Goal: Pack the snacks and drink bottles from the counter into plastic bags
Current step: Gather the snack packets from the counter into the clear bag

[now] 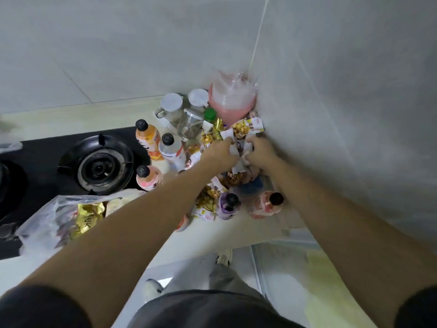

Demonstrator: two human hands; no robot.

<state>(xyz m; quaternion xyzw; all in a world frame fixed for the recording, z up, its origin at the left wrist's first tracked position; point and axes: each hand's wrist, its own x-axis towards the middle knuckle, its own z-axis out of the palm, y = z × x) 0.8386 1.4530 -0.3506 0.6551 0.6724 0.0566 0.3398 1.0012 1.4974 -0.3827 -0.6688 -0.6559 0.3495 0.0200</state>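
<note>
Small snack packets (246, 127) lie heaped on the pale counter (227, 233) in the wall corner. My left hand (221, 151) and my right hand (260, 150) both reach into the heap, each closed on white-edged packets. Drink bottles stand around: an orange one (147, 138), a white one (170, 149) and a pink one (149, 177) on the left, a purple one (228, 205) and a pink one (267, 204) near the counter's front edge. A clear plastic bag (54, 223) holding gold packets lies at the left, under my left forearm.
A black gas hob with a burner (101, 164) takes the left side of the counter. White-lidded jars (171, 106), a green-capped bottle (210, 114) and a pink plastic bag (233, 98) crowd the back corner. The grey wall (331, 114) closes the right side.
</note>
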